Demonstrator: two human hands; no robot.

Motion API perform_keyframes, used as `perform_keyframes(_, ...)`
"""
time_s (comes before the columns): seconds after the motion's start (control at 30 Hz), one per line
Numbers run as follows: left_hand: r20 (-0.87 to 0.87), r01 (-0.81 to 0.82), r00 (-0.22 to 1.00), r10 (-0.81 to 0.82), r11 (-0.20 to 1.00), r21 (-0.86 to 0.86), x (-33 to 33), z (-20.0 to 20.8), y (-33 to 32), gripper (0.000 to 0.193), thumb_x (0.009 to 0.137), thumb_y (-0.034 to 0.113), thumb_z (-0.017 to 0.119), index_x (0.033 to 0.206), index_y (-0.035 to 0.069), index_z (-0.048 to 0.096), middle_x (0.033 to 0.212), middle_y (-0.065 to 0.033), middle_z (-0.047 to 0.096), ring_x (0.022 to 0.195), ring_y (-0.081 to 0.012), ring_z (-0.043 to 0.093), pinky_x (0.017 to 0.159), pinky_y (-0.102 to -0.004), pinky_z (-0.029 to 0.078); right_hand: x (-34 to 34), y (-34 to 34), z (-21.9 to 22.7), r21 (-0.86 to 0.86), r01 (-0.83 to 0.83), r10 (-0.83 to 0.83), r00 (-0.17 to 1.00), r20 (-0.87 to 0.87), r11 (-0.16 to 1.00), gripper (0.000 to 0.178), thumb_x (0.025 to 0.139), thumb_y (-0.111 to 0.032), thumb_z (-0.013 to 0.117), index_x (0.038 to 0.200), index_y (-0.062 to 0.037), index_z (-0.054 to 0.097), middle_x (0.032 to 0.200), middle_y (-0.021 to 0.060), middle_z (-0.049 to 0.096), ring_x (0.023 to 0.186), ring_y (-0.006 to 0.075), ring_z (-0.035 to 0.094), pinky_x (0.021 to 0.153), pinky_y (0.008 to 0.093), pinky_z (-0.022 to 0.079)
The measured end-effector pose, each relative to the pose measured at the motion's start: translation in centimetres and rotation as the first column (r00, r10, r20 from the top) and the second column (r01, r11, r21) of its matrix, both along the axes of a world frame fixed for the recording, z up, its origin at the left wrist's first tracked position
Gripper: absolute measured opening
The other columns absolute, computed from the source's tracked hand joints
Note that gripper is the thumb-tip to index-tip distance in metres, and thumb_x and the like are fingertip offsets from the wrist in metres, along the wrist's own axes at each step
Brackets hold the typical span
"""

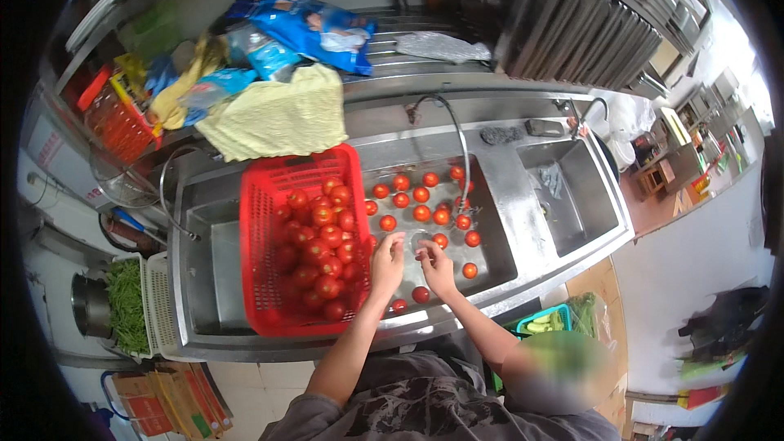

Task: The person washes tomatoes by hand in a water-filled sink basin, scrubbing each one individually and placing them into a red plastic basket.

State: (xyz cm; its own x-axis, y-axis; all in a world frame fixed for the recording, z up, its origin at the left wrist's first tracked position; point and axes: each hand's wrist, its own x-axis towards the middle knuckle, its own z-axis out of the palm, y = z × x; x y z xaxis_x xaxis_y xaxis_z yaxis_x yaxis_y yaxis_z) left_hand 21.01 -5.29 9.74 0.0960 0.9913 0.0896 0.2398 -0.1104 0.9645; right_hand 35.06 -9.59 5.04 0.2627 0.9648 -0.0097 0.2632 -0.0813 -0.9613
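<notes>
My left hand [388, 264] is over the middle sink basin, beside the red basket. Its fingers are extended and slightly cupped, with nothing visible in them. To its right, my right hand [437, 268] hangs over the same basin, fingers bent but apart, close to a tomato [440, 241]. Several red tomatoes float or lie in the basin's water [490, 257], most of them beyond my hands. A red perforated plastic basket [260, 282], holding a heap of tomatoes [317, 251], rests across the sink at the left. Water falls from a thin curved faucet [462, 135] into the basin.
At left is another basin [214, 278]; at right, a smaller one [563, 196]. A yellow-green towel [282, 114] and blue bags [306, 28] lie behind the basket. Green vegetables [124, 306] stand at far left. A person's blurred, green-topped head [563, 359] is at lower right.
</notes>
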Motion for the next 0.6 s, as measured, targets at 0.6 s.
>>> perform_keyframes(0.6, -0.28, -0.224, 0.95, 0.137, 0.924, -0.311, 13.5, -27.9, 6.0, 0.029, 0.092, 0.02, 0.058, 0.115, 0.003, 0.059, 0.103, -0.0174, 0.067, 0.098, -0.0329, 0.063, 0.086, -0.0425, 0.049, 18.2, 6.9, -17.9, -0.104, 0.036, -0.029, 0.997, 0.067, 0.994, 0.028, 0.092, -0.008, 0.054, 0.12, -0.0054, 0.056, 0.094, 0.0133, 0.069, 0.083, 0.0194, 0.069, 0.069, 0.0333, 0.054)
